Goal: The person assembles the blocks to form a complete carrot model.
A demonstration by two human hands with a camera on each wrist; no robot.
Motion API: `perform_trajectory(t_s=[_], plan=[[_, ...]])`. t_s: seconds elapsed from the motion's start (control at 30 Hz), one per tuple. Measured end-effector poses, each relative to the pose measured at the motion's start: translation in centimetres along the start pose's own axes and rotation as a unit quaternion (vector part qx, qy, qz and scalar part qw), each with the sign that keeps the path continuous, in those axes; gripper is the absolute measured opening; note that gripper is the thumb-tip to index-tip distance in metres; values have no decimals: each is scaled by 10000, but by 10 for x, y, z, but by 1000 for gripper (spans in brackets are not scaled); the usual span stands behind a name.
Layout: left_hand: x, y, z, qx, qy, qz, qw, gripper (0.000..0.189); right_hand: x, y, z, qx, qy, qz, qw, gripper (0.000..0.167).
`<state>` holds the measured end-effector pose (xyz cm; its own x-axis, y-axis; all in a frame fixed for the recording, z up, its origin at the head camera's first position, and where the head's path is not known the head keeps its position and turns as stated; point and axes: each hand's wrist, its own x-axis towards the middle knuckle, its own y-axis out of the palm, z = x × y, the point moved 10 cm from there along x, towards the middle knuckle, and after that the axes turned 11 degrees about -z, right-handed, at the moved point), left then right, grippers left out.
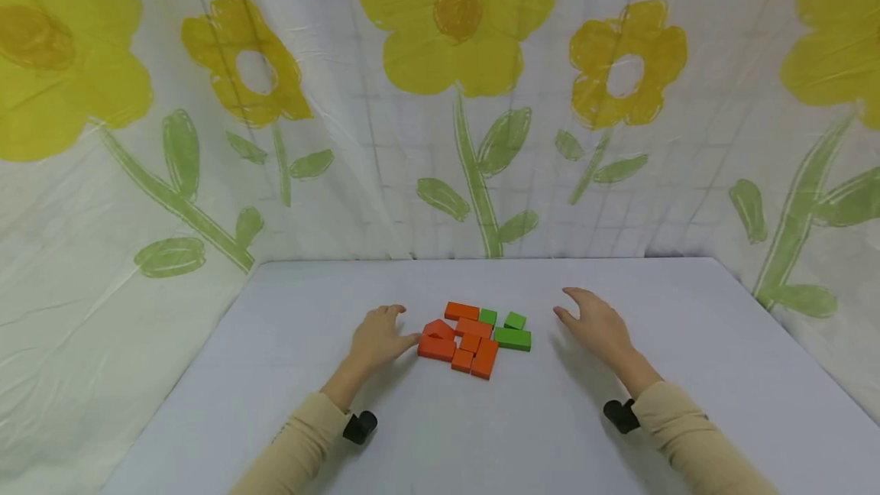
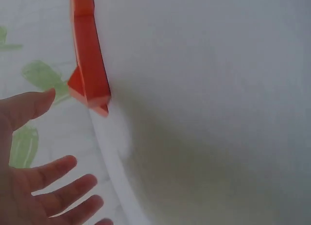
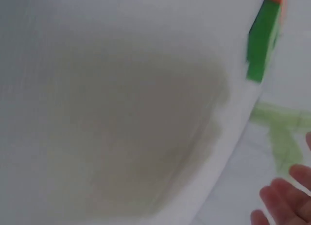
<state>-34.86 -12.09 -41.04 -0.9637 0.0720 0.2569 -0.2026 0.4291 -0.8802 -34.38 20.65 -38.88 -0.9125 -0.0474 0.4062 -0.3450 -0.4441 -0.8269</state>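
A cluster of orange blocks (image 1: 470,328) lies on the table, among them a triangular block (image 1: 438,329) behind a rectangular block (image 1: 436,348). On the cluster's right side sit a long green block (image 1: 512,339) and two small green blocks (image 1: 516,320). My left hand (image 1: 376,340) is just left of the cluster, fingers spread, its thumb tip beside the orange rectangle. In the left wrist view, orange blocks (image 2: 90,55) show past the thumb, and nothing is in the hand. My right hand (image 1: 596,327) hovers right of the green blocks with relaxed fingers, holding nothing.
The white table (image 1: 440,434) reaches back to a hanging sheet (image 1: 323,197) printed with yellow flowers. Black cameras are strapped to both wrists, the left camera (image 1: 360,427) and the right camera (image 1: 622,415). Beige sleeves cover both forearms.
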Motion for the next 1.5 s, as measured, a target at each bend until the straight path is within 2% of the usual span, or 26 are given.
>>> perform_trajectory(t_s=[0.07,0.17,0.37,0.5,0.63,0.77,0.9,1.0,1.13,1.2,1.3,1.4,1.5], plan=[[-2,2,-8,-291,-90,-27,9995,49,-1,0,14,230,-70,-112,9996,41],[-7,11,-18,-521,-178,125,9984,43,-5,4,33,478,-246,-152,9984,32],[-14,31,-33,-329,-132,381,9986,52,-13,18,55,797,-210,134,9965,28],[-14,38,-37,-39,-294,321,9990,61,-18,28,61,785,-147,377,9961,29],[-15,38,-38,167,-493,224,9984,68,-23,35,65,814,-150,512,9952,28],[-16,38,-38,172,-717,201,9971,71,-25,35,69,848,-171,480,9951,26],[-14,38,-36,138,-692,220,9973,67,-25,33,71,889,-174,467,9948,26],[-12,36,-31,-138,-744,325,9966,60,-25,31,73,936,-193,498,9942,26],[-12,28,-20,-942,-942,454,9900,54,-26,29,71,925,-160,529,9942,27],[-13,23,-19,-1274,-820,551,9869,54,-27,29,69,919,-140,526,9943,28],[-18,19,-26,-1609,-385,849,9826,56,-27,30,67,929,-196,560,9939,28],[-29,20,-41,-1778,205,1219,9763,58,-27,33,68,985,-284,616,9928,27],[-43,26,-56,-1818,637,1531,9693,57,-28,37,71,1070,-343,700,9912,26]])
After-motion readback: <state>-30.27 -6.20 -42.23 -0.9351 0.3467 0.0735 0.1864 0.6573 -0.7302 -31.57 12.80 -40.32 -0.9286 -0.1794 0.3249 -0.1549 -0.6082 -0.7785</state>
